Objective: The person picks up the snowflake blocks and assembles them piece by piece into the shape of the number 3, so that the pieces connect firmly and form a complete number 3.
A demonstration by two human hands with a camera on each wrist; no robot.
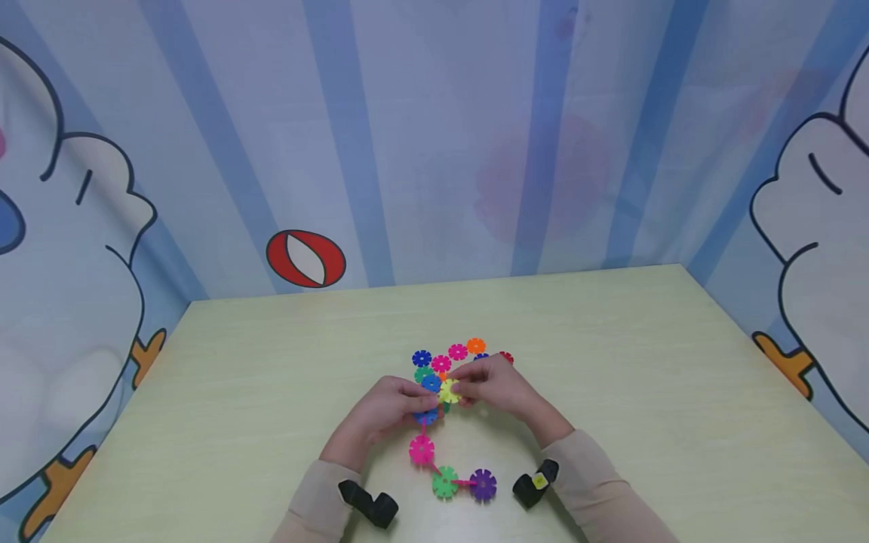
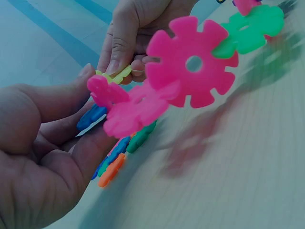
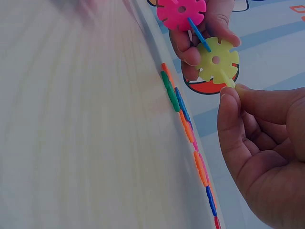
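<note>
My left hand (image 1: 394, 407) grips one end of a chain of notched plastic snowflake discs, its fingers around a blue disc (image 2: 91, 117). From there the chain runs toward the near side through a pink disc (image 1: 422, 450) and a green disc (image 1: 445, 483) to a purple disc (image 1: 483, 486). Between thumb and fingertips, my right hand (image 1: 498, 385) pinches a yellow disc (image 1: 449, 391), close to the left fingertips. In the right wrist view this pinched piece is edge-on and meets another yellow disc (image 3: 216, 59) that faces the camera.
Loose discs lie flat on the pale wooden table (image 1: 271, 362) beyond the hands, among them an orange disc (image 1: 476, 345), a pink disc (image 1: 458, 352) and a dark blue disc (image 1: 422, 358). A striped blue backdrop (image 1: 434, 151) stands behind the table, with printed cartoon walls at both sides.
</note>
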